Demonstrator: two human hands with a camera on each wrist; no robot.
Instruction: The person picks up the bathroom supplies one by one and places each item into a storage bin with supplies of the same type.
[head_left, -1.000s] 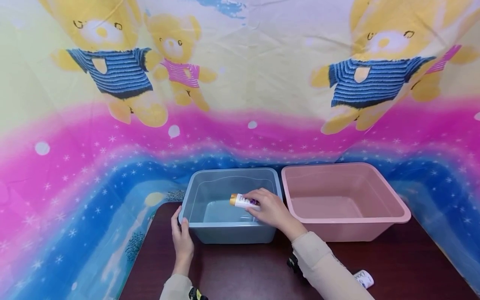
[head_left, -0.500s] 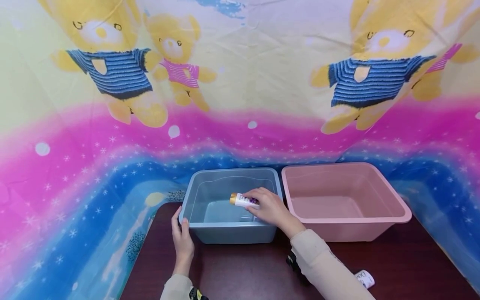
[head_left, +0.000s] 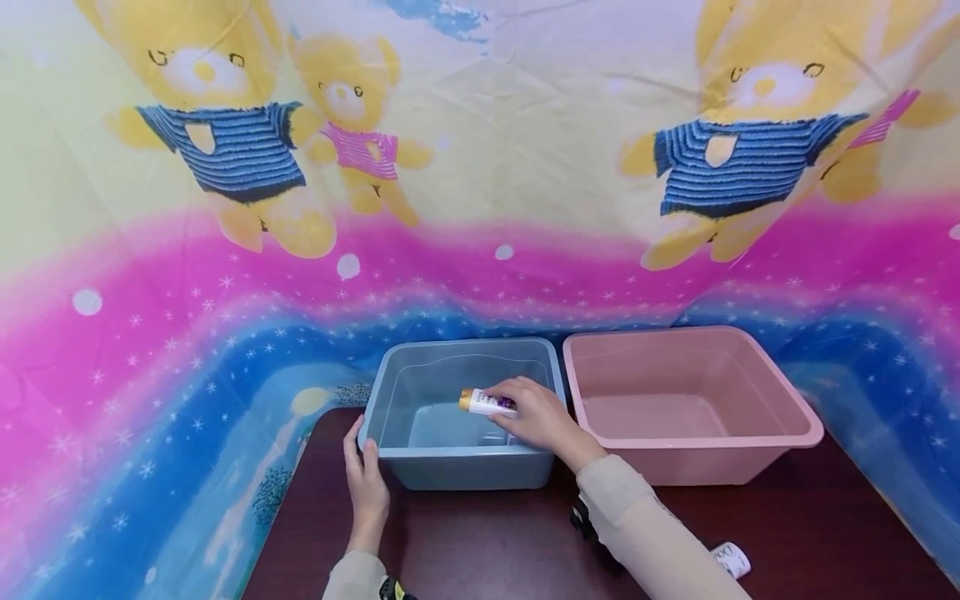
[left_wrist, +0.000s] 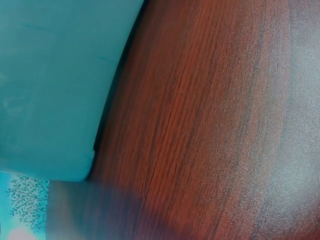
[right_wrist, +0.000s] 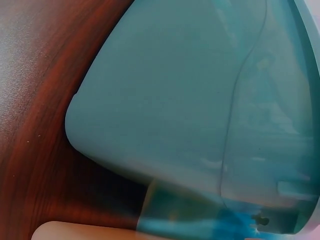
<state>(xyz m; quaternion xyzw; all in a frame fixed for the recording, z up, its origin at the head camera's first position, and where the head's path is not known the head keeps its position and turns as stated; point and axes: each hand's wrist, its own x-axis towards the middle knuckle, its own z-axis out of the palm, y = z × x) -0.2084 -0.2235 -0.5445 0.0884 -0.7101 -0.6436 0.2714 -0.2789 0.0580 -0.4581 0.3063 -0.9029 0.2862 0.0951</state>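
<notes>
My right hand (head_left: 534,413) grips a small white bottle (head_left: 487,402) with a gold cap and purple print. It holds the bottle nearly level over the blue-grey basin (head_left: 461,468), cap pointing left. The palm hides the bottle's right end. At the basin's front left corner, my left hand (head_left: 365,483) rests against the outside, fingers extended along the side and thumb at the front. The basin's wall (left_wrist: 55,90) fills the left of the left wrist view. In the right wrist view the basin (right_wrist: 160,100) takes up most of the picture; the bottle is not visible there.
A pink basin (head_left: 693,461) stands close on the right of the blue-grey one. A white bottle marked Dove (head_left: 731,560) lies on the dark wooden table (head_left: 480,537), partly behind the right sleeve. A printed bear cloth (head_left: 495,175) hangs behind.
Both hands, the gripped bottle and the basins keep nearly the same places. The right forearm has shifted very slightly left, and the whole view has dipped a little.
</notes>
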